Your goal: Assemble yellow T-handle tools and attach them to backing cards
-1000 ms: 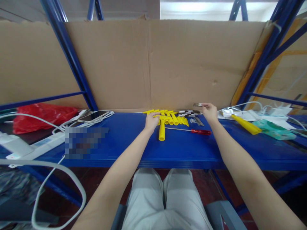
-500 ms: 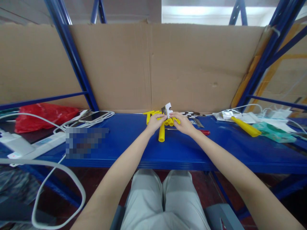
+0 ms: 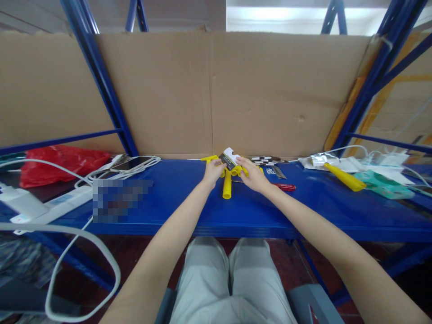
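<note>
A small black-and-white card (image 3: 231,157) with a notched edge is held up over the blue table. My left hand (image 3: 213,173) pinches its lower left corner. At its right side my right hand (image 3: 252,174) closes its fingertips on the edge. Directly under the card lie several yellow hollow handles; one yellow handle (image 3: 227,187) points toward me with its round open end. Part of that pile is hidden behind my fingers. A screwdriver with a red handle (image 3: 285,186) lies right of my right hand, its shaft partly covered.
Black-and-white pieces (image 3: 266,160) and a dark flat strip (image 3: 278,172) lie behind my right hand. A yellow handle (image 3: 344,177) rests at right by a green packet (image 3: 384,184). At left are a red bag (image 3: 64,163), a power strip (image 3: 67,204) and cables. Cardboard (image 3: 162,90) stands behind.
The card has turned and tilted down to the left, showing more of its black face. Both hands have moved slightly left and remain on it.
</note>
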`<state>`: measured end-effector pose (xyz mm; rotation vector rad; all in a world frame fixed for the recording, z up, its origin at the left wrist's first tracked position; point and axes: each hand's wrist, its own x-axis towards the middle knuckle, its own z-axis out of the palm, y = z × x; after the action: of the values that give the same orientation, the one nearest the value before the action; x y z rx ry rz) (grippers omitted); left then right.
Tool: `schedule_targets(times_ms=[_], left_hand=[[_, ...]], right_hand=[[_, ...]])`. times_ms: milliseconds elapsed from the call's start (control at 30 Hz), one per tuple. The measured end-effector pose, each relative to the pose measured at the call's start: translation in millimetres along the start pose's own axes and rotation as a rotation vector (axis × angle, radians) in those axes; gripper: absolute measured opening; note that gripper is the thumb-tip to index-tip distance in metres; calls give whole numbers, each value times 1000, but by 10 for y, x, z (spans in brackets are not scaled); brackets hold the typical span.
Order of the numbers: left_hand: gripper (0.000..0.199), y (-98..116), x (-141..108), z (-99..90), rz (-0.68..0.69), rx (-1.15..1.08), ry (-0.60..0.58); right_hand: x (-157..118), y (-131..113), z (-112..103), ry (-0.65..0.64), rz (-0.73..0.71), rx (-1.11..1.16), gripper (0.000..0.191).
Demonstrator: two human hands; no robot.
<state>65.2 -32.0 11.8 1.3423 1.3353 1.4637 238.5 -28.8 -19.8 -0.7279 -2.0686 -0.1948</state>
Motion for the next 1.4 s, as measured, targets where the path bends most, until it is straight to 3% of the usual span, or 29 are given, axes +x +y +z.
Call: schedule_targets(times_ms=[167,400,667,733,833,1133,1400], left_hand=[[13,62,-59,-5,-51,-79,-156],[20,100,-84,-27,-4,-206,-43],[19,53,-26,-30,-32,-205,-58],[15,49,-28,-27,-38,-212,-62],[13,56,-45,-24,-39,-219,-61],[19,123,-76,-23,-96,-292,58],[16,100,-52,-27,-119,-442,109]], right_hand=[[5,-3,-5,-21,0,17,46],[35,-113,-78,-153,-100,94,34],[80,186,-197,211,250,160,24],[68,279,-200,212,351,228,23],[50,336,-196,114,450,353,23],[83,174,-190,115,353,337,19],[113,75,-151,148,357,495,32]])
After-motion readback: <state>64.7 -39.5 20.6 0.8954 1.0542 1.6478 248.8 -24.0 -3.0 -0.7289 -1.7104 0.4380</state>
